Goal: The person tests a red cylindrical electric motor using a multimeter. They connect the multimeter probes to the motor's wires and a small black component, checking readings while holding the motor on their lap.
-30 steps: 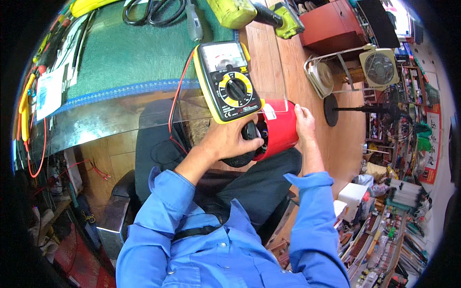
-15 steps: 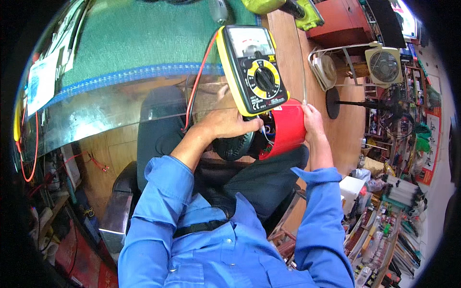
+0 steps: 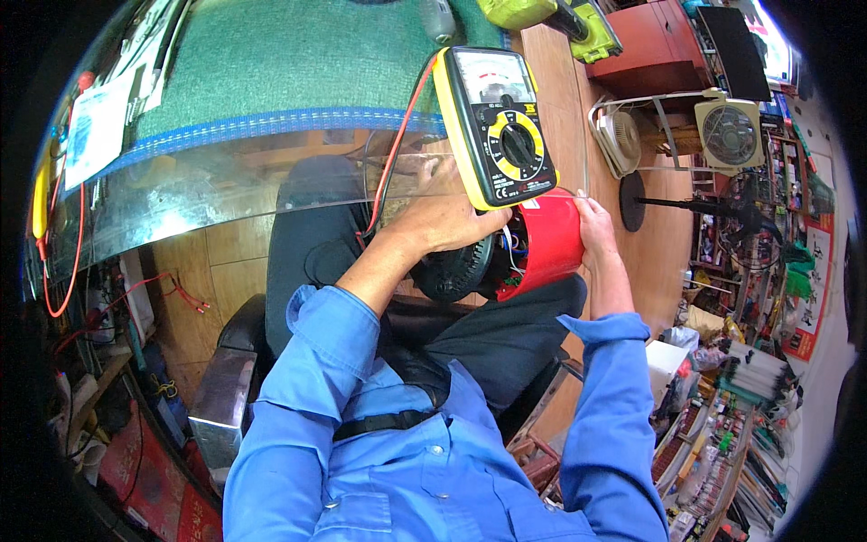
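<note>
A red curved housing rests on my lap, with thin wires showing in its open left side. My right hand is closed on the housing's right edge. A black round part with a ridged rim lies beside the opening. My left hand reaches over that part, its fingers bent and partly behind the glass edge and the meter. What it grips is hidden. Above it, a yellow-and-black analog multimeter leans at the table edge, with a red lead running down behind my left wrist.
A glass-topped table with a green mat lies ahead. A yellow-green tool is at the top. A box fan and a dark standing fan stand right, above cluttered shelves. Red leads hang at left.
The whole view has shifted, so things appear a little farther right. My left thumb has moved off the white wire at the housing's opening. My right hand keeps its hold on the housing.
</note>
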Demonstrator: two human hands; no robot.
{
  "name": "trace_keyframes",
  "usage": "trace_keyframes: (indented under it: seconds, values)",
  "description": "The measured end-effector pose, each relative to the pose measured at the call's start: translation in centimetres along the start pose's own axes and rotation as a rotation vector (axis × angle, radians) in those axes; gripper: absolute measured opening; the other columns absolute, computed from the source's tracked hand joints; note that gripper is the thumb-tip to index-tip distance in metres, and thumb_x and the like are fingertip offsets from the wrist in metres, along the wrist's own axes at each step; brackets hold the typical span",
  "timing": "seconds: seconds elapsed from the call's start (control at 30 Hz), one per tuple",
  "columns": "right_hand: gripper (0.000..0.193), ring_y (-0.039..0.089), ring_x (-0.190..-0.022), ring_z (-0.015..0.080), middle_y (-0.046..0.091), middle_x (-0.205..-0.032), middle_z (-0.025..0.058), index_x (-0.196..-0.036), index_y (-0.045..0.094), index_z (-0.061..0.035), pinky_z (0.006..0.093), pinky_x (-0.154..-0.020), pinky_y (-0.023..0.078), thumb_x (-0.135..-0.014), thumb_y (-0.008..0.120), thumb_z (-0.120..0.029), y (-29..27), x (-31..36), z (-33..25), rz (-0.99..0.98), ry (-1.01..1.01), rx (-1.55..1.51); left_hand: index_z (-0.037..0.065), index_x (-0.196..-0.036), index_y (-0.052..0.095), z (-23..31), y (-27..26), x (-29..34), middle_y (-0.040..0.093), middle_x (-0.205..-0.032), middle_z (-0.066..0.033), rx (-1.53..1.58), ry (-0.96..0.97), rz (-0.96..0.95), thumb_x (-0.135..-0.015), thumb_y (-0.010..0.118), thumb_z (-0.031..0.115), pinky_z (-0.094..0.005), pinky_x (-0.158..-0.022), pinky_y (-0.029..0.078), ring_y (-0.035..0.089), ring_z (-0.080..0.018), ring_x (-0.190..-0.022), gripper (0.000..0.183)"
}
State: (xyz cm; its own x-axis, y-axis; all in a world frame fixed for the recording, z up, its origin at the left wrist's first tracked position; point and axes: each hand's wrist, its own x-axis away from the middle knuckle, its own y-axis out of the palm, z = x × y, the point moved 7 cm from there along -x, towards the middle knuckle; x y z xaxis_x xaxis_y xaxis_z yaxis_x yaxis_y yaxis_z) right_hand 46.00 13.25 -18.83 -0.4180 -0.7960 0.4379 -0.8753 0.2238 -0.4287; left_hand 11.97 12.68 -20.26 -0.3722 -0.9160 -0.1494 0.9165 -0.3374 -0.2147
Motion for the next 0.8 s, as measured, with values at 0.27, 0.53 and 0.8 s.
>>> trace_keyframes:
  seconds: [0.27, 0.53, 0.8]
  values:
    - [0.032, 0.073, -0.087, 0.014, 0.081, -0.104, 0.0057, -0.119, 0.078, -0.0016, 0.0317, -0.079, 0.06, -0.113, 0.07, -0.032, -0.4, -0.4, 0.2, -0.025, -0.038, 0.048, 0.002, -0.113, 0.08, 0.1, -1.2, -1.7, 0.08, -0.113, -0.025, -0.018, 0.043, 0.12, -0.099, 0.07, 0.037, -0.0544, -0.09, 0.059, 0.077, -0.0429, -0.108, 0.039]
    - [0.032, 0.073, -0.089, 0.0136, 0.081, -0.104, 0.0057, -0.119, 0.078, -0.0017, 0.0309, -0.08, 0.059, -0.114, 0.07, -0.032, -0.4, -0.5, 0.1, 0.001, -0.044, 0.076, -0.001, -0.117, 0.078, 0.7, -2.3, -1.8, 0.08, -0.111, -0.0259, 0.043, 0.124, 0.093, -0.098, 0.076, 0.027, -0.0514, -0.093, 0.06, 0.077, -0.044, -0.108, 0.034]
    - [0.029, 0.073, -0.088, 0.0128, 0.081, -0.102, 0.0048, -0.118, 0.079, -0.003, 0.0302, -0.079, 0.059, -0.113, 0.07, -0.03, -0.8, -0.4, 0.7, -0.009, -0.031, 0.008, -0.002, -0.125, 0.074, 0.1, -0.6, -1.5, 0.077, -0.123, -0.0295, 0.185, 0.092, -0.024, -0.104, 0.069, 0.031, -0.052, -0.099, 0.058, 0.073, -0.0454, -0.122, 0.04]
